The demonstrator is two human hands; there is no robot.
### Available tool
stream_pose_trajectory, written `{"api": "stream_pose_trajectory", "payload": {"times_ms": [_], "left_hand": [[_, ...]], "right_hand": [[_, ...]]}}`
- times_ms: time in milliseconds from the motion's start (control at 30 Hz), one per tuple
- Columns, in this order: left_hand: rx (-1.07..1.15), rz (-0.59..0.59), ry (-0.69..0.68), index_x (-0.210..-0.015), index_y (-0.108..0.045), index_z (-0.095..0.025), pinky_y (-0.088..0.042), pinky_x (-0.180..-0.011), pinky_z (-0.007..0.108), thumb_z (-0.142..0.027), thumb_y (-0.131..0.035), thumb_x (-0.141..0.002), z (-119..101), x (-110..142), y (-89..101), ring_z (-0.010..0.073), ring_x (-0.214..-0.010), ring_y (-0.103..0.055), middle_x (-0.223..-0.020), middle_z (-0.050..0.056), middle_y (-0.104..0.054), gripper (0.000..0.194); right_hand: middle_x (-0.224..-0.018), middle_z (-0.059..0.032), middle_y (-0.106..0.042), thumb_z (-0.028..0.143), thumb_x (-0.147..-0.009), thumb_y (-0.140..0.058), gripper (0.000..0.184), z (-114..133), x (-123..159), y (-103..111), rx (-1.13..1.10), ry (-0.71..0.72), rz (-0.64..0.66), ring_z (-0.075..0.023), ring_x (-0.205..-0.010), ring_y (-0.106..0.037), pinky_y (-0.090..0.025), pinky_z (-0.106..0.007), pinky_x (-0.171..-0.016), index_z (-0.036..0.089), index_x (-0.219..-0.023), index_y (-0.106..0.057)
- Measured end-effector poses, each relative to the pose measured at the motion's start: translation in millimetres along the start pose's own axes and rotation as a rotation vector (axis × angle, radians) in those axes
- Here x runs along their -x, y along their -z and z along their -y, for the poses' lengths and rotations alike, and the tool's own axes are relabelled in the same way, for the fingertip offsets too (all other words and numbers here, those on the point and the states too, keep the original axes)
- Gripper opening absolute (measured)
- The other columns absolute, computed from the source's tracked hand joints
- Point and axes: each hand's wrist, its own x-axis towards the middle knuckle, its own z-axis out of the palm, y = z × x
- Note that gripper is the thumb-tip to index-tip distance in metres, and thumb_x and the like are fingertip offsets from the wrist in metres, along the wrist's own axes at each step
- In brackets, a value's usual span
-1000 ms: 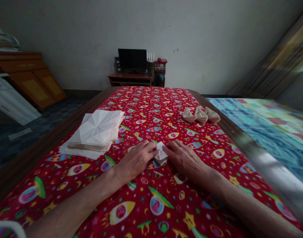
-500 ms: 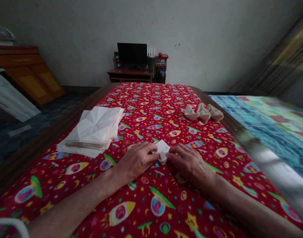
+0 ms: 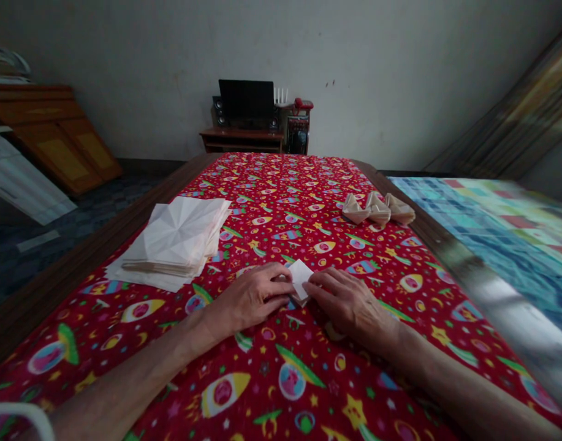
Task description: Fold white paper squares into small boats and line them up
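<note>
A small white folded paper [image 3: 301, 273] lies on the red patterned cloth, one corner pointing away from me. My left hand [image 3: 257, 293] grips its left edge, with the fingers bent and the thumb low beside it. From the right, my right hand [image 3: 347, 298] pinches the other edge, fingertips reaching over the paper. The sides of the paper under my fingers are hidden. Left of my hands sits a stack of creased paper sheets [image 3: 179, 229]. Farther off on the right, several folded paper pieces [image 3: 379, 210] stand in a row.
The red cloth [image 3: 290, 380] covers a table with a dark wooden edge [image 3: 138, 228]. A bed with a blue patterned cover [image 3: 483, 245] is on the right. Beyond the table stand a monitor [image 3: 247, 98] and a red telephone [image 3: 303, 105]. A white curved object [image 3: 26, 411] shows at bottom left.
The flap across the middle of the folded paper now lies flatter. My left thumb has shifted back and down, and my right fingertips have slid slightly left over the paper.
</note>
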Motion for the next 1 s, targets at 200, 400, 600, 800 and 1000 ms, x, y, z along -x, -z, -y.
{"api": "stream_pose_trajectory", "payload": {"times_ms": [200,400,600,800,1000], "left_hand": [[-0.038,-0.107,0.09,-0.099,-0.065,-0.018,-0.049,-0.08,0.026,-0.021,-0.053,-0.09,-1.9,0.9,-5.1,0.0145,-0.089,-0.059,-0.099,0.004,-0.06,0.015],[0.012,-0.172,0.085,-0.092,-0.064,-0.017,-0.049,-0.076,0.025,-0.019,-0.051,-0.09,2.6,0.1,-7.9,0.0134,-0.084,-0.058,-0.092,0.003,-0.06,0.013],[0.033,-0.245,0.205,-0.079,-0.06,-0.016,-0.046,-0.071,0.024,-0.015,-0.057,-0.087,5.9,-4.6,-10.5,0.0127,-0.077,-0.057,-0.081,0.001,-0.058,0.008],[-0.155,-0.173,0.32,-0.08,-0.055,-0.017,-0.046,-0.069,0.026,-0.022,-0.049,-0.091,-0.5,-7.8,-11.1,0.0136,-0.077,-0.056,-0.085,0.001,-0.054,0.014],[-0.427,-0.063,0.402,-0.08,-0.055,-0.016,-0.045,-0.067,0.03,-0.026,-0.047,-0.092,-7.3,-14.8,-9.2,0.0172,-0.076,-0.056,-0.085,0.004,-0.054,0.018]], "right_hand": [[-0.092,-0.0091,-0.062,0.017,-0.094,-0.042,0.021,-1.3,-2.1,-3.9,-0.05,-0.034,-0.03,-0.0181,-0.083,-0.054,-0.045,-0.03,-0.07,0.014,-0.097,-0.063],[-0.089,-0.008,-0.062,0.023,-0.094,-0.042,0.025,-1.8,-2.5,-11.0,-0.314,-0.233,-0.133,-0.013,-0.075,-0.057,-0.045,-0.023,-0.065,0.016,-0.086,-0.064],[-0.075,-0.0024,-0.059,0.027,-0.093,-0.044,0.025,-2.3,-7.9,-13.3,-0.39,-0.397,-0.131,-0.0113,-0.064,-0.054,-0.04,-0.022,-0.059,0.017,-0.077,-0.059],[-0.074,-0.0029,-0.06,0.028,-0.093,-0.044,0.022,0.7,-9.3,-17.3,-0.114,-0.448,-0.126,-0.0123,-0.067,-0.054,-0.036,-0.024,-0.063,0.017,-0.078,-0.057],[-0.069,-0.0024,-0.061,0.034,-0.093,-0.044,0.027,-2.7,-11.5,-20.0,0.104,-0.464,-0.069,-0.0139,-0.063,-0.055,-0.029,-0.026,-0.059,0.018,-0.076,-0.057]]}}
